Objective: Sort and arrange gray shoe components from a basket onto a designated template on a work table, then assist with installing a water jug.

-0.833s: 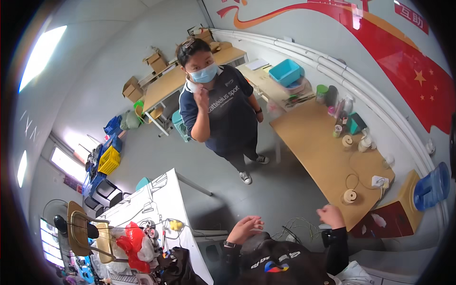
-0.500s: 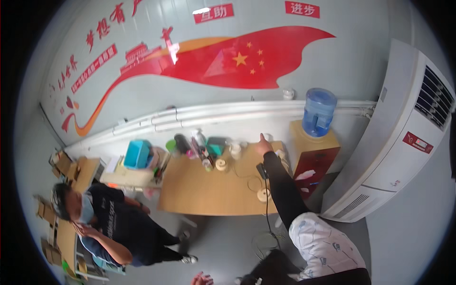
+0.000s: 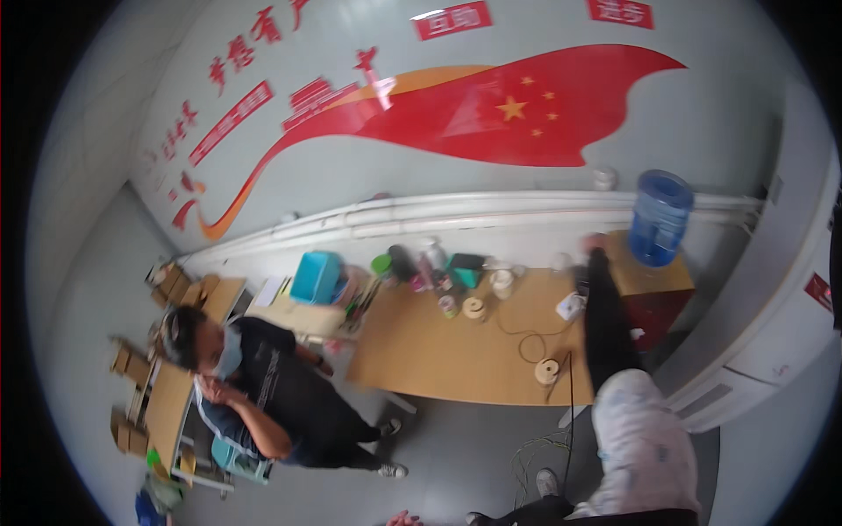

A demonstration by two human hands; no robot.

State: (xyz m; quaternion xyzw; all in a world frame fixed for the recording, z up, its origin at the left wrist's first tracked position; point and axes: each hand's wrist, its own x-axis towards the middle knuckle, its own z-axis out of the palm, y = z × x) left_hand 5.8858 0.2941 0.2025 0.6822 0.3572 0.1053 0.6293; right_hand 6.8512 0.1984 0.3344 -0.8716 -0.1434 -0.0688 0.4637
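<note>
My right arm, in a white patterned sleeve with a black lower part, stretches up over the right end of the wooden table (image 3: 438, 359). Past the table's far right corner, my right hand (image 3: 595, 242) is beside the water dispenser (image 3: 653, 273); motion smears its fingers. A white object (image 3: 570, 306) and a small dark item (image 3: 581, 280) lie next to that forearm. At the lower edge only part of my left hand (image 3: 404, 519) shows, its fingers apart and nothing seen in them. Nearest the table's front right is a pale spool (image 3: 547, 372) with a dark cable.
A masked person (image 3: 289, 386) stands left of the table, one hand at the mask. Bottles and a second spool (image 3: 474, 308) crowd the table's back. A teal bin (image 3: 316, 278) sits on a side table. Loose cables (image 3: 539, 456) lie on the floor; a white air conditioner (image 3: 772, 289) stands right.
The whole view has shifted, so the room sits further right in it. My right hand stays stretched out near the dispenser, now blurred. The other person's hand remains at the mask.
</note>
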